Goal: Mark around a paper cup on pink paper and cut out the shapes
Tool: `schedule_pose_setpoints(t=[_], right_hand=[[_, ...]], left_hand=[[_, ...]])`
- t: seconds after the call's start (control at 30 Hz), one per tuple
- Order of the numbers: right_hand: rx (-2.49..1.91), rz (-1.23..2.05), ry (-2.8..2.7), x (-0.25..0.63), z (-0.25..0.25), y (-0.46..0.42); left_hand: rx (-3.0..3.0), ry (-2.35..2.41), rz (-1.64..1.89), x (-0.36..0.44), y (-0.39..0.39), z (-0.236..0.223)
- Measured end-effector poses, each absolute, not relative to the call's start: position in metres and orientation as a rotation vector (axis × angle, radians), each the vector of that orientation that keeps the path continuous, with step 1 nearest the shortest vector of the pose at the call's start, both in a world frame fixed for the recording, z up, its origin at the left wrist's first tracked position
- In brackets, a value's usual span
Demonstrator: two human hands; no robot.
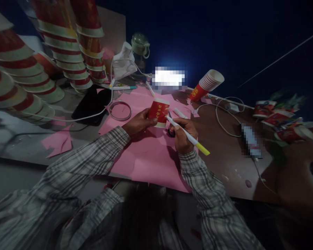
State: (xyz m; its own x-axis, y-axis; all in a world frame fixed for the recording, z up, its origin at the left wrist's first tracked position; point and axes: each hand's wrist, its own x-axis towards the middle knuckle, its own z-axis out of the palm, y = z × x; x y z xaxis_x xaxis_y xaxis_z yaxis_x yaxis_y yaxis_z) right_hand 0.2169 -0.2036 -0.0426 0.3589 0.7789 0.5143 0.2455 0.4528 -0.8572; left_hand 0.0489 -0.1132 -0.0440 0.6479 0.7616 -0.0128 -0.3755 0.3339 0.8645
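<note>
A red paper cup (159, 110) with yellow print lies tipped in my left hand (137, 124), whose thumb and fingers close round it. My right hand (185, 135) grips a white marker (183, 129) with a yellow end pointing down toward me. The marker's tip is at the cup's right side; whether it touches I cannot tell. Pink paper (148, 152) covers the table under both hands. Partly hidden by the right hand, a dark looped thing like a scissors handle (171, 132) lies on the paper. Another white marker (180, 113) rests just behind that hand.
Tall stacks of red and white cups (67, 52) crowd the left. A black tablet-like slab (92, 104), a tape ring (120, 111) and a bright light (169, 76) sit farther back. Tilted cups (207, 85), a cabled phone (251, 140) and another person's arm (297, 170) are on the right.
</note>
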Motion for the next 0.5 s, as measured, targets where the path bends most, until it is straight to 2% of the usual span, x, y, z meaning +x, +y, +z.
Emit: schedule_pose_setpoints(t=[0.5], right_hand=[[-1.098,0.469,-1.146,0.2143,-0.0392,-0.2064]], left_hand=[[0.984,0.465,0.779,0.0500,-0.1118,-0.0488]])
